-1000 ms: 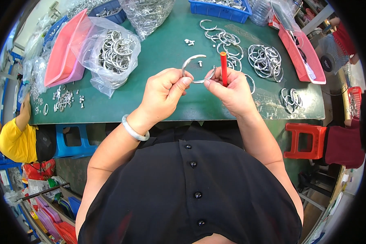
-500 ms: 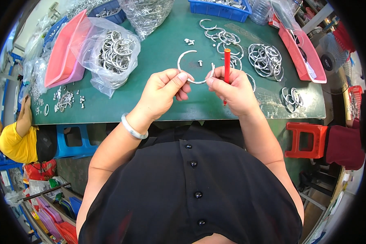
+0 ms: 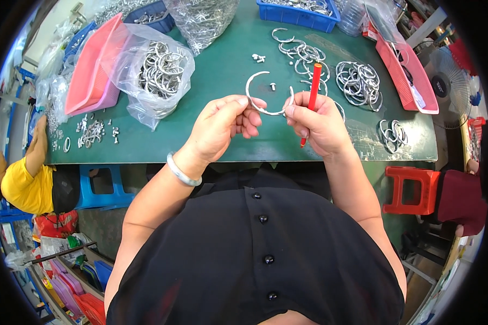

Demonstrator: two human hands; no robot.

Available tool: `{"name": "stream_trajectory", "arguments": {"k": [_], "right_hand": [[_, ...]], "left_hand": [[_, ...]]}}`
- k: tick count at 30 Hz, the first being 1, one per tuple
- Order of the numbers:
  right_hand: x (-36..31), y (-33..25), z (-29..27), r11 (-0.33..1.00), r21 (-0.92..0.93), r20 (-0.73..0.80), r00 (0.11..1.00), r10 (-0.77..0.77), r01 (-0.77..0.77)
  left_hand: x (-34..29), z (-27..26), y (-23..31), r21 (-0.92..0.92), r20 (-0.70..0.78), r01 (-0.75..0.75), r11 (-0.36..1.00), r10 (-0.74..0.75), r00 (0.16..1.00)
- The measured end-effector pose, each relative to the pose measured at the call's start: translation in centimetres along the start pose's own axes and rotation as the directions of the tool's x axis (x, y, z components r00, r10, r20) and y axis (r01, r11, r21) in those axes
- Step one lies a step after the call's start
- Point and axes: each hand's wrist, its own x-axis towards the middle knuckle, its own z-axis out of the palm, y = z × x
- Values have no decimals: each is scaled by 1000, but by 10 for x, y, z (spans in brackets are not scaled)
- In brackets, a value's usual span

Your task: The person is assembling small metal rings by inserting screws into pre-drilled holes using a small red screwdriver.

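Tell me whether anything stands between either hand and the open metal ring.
Nothing visible does. The left hand touches the metal ring at its left side; the right hand pinches it near its right end. The red pen, also in that grip, sits right of the pinch, not between.

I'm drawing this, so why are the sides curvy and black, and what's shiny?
In the head view, the fisheye lens leaves curved black borders; also in the head view, light glints on the silver ring and the black buttons.

Green worktable [image 3: 222, 76], blue stool [image 3: 104, 201], red stool [image 3: 429, 192], round fan [image 3: 451, 89], grey floor [image 3: 100, 230]
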Motion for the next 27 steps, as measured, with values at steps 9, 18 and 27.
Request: {"name": "stream_trajectory", "arguments": {"k": [9,18,27], "right_hand": [[-8,2,20,805,-501,15,933,-359,318],[-10,6,40,486,-624,310,764,-565,612],[-15,0,31,460,-662,385,795,-468,591]], "left_hand": [[7,1,-13,-77,-151,-95,993,83,985],[13,-13,-18,-298,18,-20,954,27,999],[13,-16,-14,-351,148,23,936,31,988]]}}
